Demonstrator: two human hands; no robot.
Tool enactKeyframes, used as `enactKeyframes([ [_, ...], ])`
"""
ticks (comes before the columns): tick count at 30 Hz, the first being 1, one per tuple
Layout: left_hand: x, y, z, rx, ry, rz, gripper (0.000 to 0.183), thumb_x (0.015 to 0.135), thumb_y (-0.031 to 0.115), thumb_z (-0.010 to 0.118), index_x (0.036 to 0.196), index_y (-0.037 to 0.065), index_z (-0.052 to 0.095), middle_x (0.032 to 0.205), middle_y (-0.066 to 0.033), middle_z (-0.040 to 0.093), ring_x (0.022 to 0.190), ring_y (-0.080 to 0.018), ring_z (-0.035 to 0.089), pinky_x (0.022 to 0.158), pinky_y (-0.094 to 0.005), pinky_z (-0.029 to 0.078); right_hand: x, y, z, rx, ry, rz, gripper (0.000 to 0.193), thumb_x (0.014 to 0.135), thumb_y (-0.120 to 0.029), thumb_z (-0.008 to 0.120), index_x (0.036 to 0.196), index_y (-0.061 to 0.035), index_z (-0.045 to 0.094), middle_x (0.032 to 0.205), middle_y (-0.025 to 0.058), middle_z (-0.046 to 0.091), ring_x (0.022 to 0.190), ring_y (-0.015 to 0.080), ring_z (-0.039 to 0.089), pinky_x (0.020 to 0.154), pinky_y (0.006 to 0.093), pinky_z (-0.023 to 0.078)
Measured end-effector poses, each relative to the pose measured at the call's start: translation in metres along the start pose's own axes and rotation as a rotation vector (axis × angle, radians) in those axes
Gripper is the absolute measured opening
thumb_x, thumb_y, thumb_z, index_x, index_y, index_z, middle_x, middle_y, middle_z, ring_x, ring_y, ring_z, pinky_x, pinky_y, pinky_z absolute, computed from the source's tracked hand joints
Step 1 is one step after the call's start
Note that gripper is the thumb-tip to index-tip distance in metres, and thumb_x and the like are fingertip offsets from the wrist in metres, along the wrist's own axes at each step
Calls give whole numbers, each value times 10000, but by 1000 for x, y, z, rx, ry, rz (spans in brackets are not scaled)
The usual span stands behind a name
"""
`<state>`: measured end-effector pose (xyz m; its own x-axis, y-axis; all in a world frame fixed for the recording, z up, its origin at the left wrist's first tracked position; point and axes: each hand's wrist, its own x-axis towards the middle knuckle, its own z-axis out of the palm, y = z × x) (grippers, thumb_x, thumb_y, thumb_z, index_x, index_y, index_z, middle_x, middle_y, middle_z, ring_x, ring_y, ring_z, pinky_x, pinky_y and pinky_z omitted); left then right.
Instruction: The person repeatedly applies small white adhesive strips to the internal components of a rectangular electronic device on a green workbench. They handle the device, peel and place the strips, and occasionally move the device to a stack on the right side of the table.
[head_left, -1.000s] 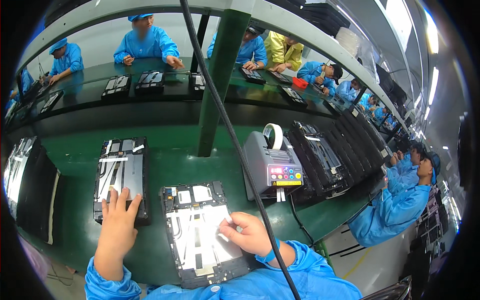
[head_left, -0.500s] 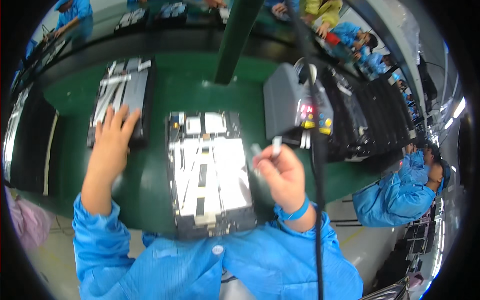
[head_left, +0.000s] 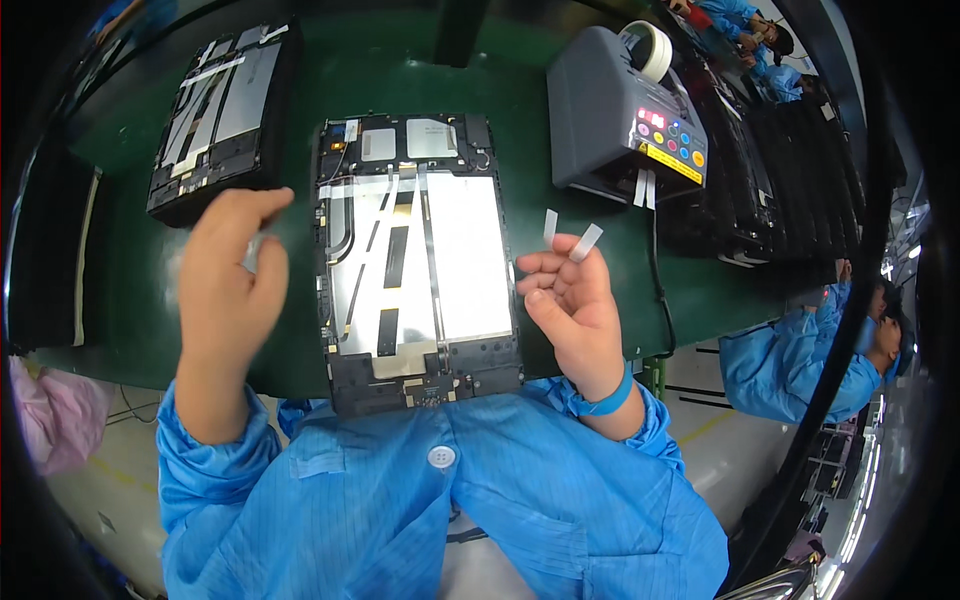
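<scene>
An opened tablet-like device [head_left: 470, 270] lies in front of me, its silver inside, black ribbon cables and dark frame facing up. To its right, my right hand [head_left: 575, 310] is raised palm-up with loosely curled fingers. Two short pale tape strips, a left strip [head_left: 550, 226] and a right strip [head_left: 587, 243], cling to its fingertips. My left hand [head_left: 232, 270] hovers beside the device's left edge, index finger stretched out and thumb apart, with nothing visible in it. Beyond it sits a stack of similar opened devices [head_left: 245, 95].
A grey tape dispenser [head_left: 600, 110] with a white tape roll [head_left: 655, 52] stands at the back right, tape ends hanging from its front. Dark panels [head_left: 790, 170] are packed upright beyond it. More dark panels [head_left: 50, 250] stand far left. A co-worker in blue [head_left: 790, 360] sits at right.
My left hand has lifted off the stacked device and come nearer the middle one. The right hand's pinch has loosened, with the strips on its fingertips. My view has tilted downward.
</scene>
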<state>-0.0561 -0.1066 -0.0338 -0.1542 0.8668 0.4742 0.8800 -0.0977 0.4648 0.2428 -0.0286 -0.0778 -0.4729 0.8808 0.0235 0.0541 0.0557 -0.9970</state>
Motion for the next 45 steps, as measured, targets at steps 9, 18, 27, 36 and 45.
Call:
enactKeyframes([
  [9,-39,15,45,-844,-70,-414,595,982,256,460,1408,-106,256,1380,-237,411,1269,-280,430,1054,-363,333,1,1,12,163,-42,68,674,838,-65,646,1397,-25,272,1337,202,467,1192,248,483,973,372,404],
  [18,-42,23,57,-987,24,-458,607,992,271,416,1422,-113,225,1402,-222,399,1293,-264,402,1084,-357,286,2,2,11,71,-86,39,684,827,-60,650,1393,-26,269,1356,193,465,1215,263,478,984,386,396],
  [27,-42,24,59,-1012,45,-479,594,990,262,410,1423,-108,238,1400,-207,407,1284,-241,408,1078,-345,291,1,2,16,4,-52,-6,699,796,-14,658,1382,-8,277,1314,198,502,1177,262,513,956,374,428],
  [36,-42,19,65,-984,46,-462,559,992,238,397,1418,-97,258,1384,-193,430,1258,-233,436,1063,-343,316,0,-2,15,-21,-18,8,692,790,-4,657,1376,0,288,1309,201,498,1174,262,513,945,376,435],
  [45,-43,18,67,-1113,76,-471,542,979,205,406,1412,-94,275,1381,-201,431,1260,-240,437,1065,-348,317,-3,-5,16,-131,-15,3,708,773,-16,687,1372,-11,308,1308,211,492,1204,285,497,956,385,431],
])
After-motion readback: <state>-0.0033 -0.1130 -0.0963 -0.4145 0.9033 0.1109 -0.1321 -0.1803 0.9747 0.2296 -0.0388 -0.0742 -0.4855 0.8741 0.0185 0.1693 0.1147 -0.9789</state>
